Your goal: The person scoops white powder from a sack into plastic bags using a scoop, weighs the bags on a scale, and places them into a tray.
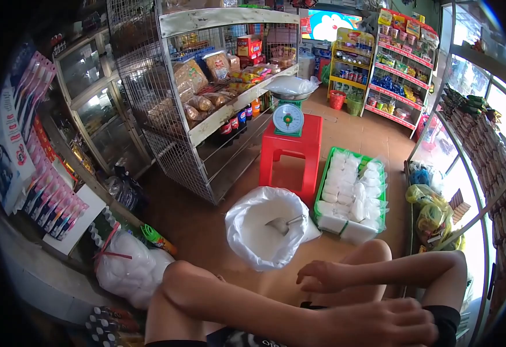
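Observation:
My left hand [380, 324] reaches across my lap to the right, its fingers stretched out beside my right upper arm and holding nothing. Whether it touches the arm I cannot tell. Bent loosely at the wrist, my right hand [318, 276] hangs near my right knee, fingers slightly curled and apart, nothing in them. In front of my knees stands an open white sack [238, 231] of white granules [259, 234], with a metal scoop [277, 225] lying in it. Beyond it, a green crate [323, 188] holds several filled clear bags [345, 179].
A dial scale [288, 120] stands on a red stool [290, 150], a filled plastic bag [292, 85] on its pan. Left of it is a wire-sided shelf [230, 122] with packaged goods. A bulging plastic bag [128, 269] lies left of my knee; a glass case [467, 150] is at right.

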The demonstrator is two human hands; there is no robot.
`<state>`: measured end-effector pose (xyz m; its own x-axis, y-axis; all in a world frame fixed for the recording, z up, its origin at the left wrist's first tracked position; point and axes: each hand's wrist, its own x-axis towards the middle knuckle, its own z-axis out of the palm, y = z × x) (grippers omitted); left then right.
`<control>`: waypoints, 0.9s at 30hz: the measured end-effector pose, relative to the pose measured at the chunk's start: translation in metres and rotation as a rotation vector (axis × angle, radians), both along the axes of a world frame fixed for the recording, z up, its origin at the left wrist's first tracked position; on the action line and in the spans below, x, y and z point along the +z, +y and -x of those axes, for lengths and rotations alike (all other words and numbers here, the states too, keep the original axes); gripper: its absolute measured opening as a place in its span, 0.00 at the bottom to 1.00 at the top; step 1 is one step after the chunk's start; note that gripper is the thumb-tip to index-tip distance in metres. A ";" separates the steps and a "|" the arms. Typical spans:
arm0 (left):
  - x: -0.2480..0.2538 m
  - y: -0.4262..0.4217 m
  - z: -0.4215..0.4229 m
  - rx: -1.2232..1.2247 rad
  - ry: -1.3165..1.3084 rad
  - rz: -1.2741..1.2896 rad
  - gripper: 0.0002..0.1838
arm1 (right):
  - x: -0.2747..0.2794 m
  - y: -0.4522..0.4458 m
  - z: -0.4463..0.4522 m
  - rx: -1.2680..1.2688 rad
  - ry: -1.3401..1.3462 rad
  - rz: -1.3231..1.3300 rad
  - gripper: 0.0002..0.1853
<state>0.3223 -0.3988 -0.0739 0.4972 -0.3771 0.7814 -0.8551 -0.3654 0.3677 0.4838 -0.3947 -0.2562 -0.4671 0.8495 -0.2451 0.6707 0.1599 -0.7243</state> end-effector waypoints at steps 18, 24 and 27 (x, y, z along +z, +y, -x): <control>-0.026 -0.071 -0.038 -0.287 0.057 0.081 0.13 | -0.058 0.066 -0.036 0.141 -0.096 -0.245 0.16; -0.019 0.028 -0.023 -0.263 0.210 0.202 0.14 | -0.082 0.081 -0.013 0.131 0.023 -0.172 0.17; -0.032 0.074 -0.018 -0.100 0.201 0.243 0.16 | -0.095 0.071 -0.013 0.116 0.383 -0.098 0.18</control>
<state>0.3405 -0.3246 -0.1055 0.6202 -0.2466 0.7447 -0.7841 -0.1645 0.5985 0.4973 -0.3235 -0.3507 -0.6032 0.7964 0.0446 0.3291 0.2995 -0.8956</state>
